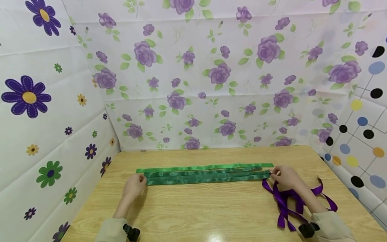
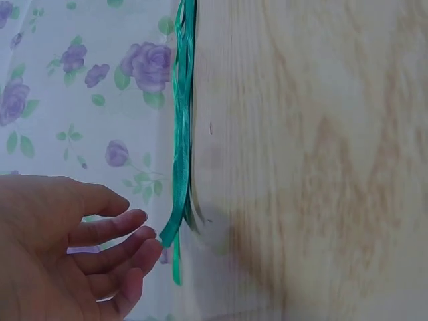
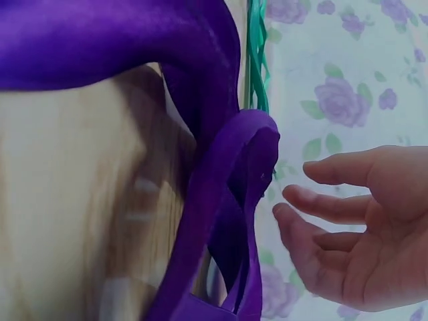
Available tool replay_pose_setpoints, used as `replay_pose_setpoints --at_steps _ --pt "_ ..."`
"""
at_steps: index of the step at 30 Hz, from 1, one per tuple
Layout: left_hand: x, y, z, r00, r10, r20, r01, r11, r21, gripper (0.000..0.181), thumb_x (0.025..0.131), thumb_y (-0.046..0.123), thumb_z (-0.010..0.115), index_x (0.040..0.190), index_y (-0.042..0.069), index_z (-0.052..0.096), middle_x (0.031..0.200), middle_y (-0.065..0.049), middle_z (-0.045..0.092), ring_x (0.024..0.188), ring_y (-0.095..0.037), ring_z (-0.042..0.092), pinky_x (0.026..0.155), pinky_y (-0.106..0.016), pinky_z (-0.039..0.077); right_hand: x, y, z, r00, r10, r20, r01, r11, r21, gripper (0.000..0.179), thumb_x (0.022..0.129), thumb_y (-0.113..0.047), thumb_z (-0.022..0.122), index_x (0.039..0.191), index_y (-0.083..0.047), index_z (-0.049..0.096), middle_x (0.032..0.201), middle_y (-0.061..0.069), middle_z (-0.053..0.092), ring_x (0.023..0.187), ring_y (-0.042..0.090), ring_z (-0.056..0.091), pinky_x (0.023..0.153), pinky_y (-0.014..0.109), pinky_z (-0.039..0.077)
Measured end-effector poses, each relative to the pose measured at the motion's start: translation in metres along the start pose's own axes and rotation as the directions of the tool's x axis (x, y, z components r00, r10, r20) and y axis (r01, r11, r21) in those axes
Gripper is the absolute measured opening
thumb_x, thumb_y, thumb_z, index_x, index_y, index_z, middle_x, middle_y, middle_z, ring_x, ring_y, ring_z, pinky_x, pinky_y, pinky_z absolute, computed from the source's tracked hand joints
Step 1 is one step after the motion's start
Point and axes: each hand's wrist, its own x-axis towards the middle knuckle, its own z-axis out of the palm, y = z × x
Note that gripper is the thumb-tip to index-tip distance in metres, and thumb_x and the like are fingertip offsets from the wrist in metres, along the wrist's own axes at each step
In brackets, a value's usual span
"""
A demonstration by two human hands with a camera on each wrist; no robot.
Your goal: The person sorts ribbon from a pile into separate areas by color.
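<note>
1. Wood table point(image 1: 193, 211), its near edge cut off.
2. Green ribbons point(image 1: 208, 178) lie across it, seemingly nearly aligned (overlaps hide their count).
3. Purple ribbons point(image 3: 210, 167), tangled at right; straightening them seems left undone.
4. Left hand point(image 1: 133, 188): fingers loosely bent, tips at the greens' left end.
5. Right hand point(image 1: 287, 176): fingertips apart by the right end, contact unclear.

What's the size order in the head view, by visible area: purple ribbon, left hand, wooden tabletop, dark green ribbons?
1. Wooden tabletop
2. Dark green ribbons and purple ribbon: not ranked; areas look close, and the right forearm covers part of the purple
3. Left hand
</note>
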Motion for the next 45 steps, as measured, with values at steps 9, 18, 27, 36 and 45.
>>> replay_pose_setpoints --at_steps 9,18,27,36,45 --pt "-0.012 0.022 0.003 0.992 0.112 0.06 -0.115 0.993 0.038 0.019 0.091 0.015 0.054 0.102 0.002 0.063 0.091 -0.007 0.064 0.072 -0.012 0.057 0.061 -0.029 0.048 -0.015 -0.017 0.004 0.998 -0.06 0.003 0.06 0.993 -0.102 0.021 0.09 -0.015 0.055 0.101 0.003 0.059 0.081 0.013 0.064 0.055 0.012 0.051 0.048 0.024 0.038" --pt "-0.025 0.041 0.012 0.963 0.257 0.084 -0.266 0.955 0.13 0.02 0.089 0.02 0.059 0.103 0.007 0.063 0.099 -0.006 0.065 0.092 -0.021 0.061 0.073 -0.036 0.051 -0.029 -0.025 0.014 0.958 -0.239 -0.158 0.168 0.915 -0.367 0.023 0.084 -0.019 0.065 0.104 -0.008 0.06 0.104 0.02 0.059 0.081 0.03 0.06 0.057 0.039 0.048" --pt "-0.04 0.05 0.017 0.942 0.303 0.143 -0.324 0.933 0.158 0.031 0.09 0.025 0.058 0.116 0.008 0.059 0.117 -0.012 0.06 0.114 -0.033 0.052 0.097 -0.063 0.032 -0.035 -0.031 0.017 0.944 -0.269 -0.191 0.175 0.9 -0.4 0.021 0.083 -0.018 0.066 0.102 -0.012 0.06 0.107 0.016 0.058 0.088 0.031 0.059 0.068 0.053 0.047" --pt "-0.042 0.051 0.02 0.933 0.305 0.193 -0.336 0.929 0.154 0.047 0.092 0.038 0.05 0.126 0.005 0.051 0.127 -0.016 0.053 0.121 -0.038 0.046 0.099 -0.065 0.028 -0.04 -0.038 0.016 0.962 -0.231 -0.145 0.164 0.914 -0.371 0.032 0.082 -0.019 0.067 0.111 -0.008 0.06 0.117 0.021 0.053 0.09 0.033 0.057 0.053 0.032 0.044" --pt "-0.046 0.054 0.022 0.926 0.321 0.2 -0.359 0.913 0.196 0.05 0.093 0.036 0.05 0.128 0.001 0.049 0.128 -0.018 0.053 0.12 -0.037 0.047 0.098 -0.059 0.035 -0.052 -0.041 0.017 0.967 -0.221 -0.124 0.161 0.913 -0.375 0.034 0.081 -0.021 0.068 0.112 -0.01 0.059 0.109 0.02 0.055 0.093 0.034 0.056 0.062 0.042 0.048"
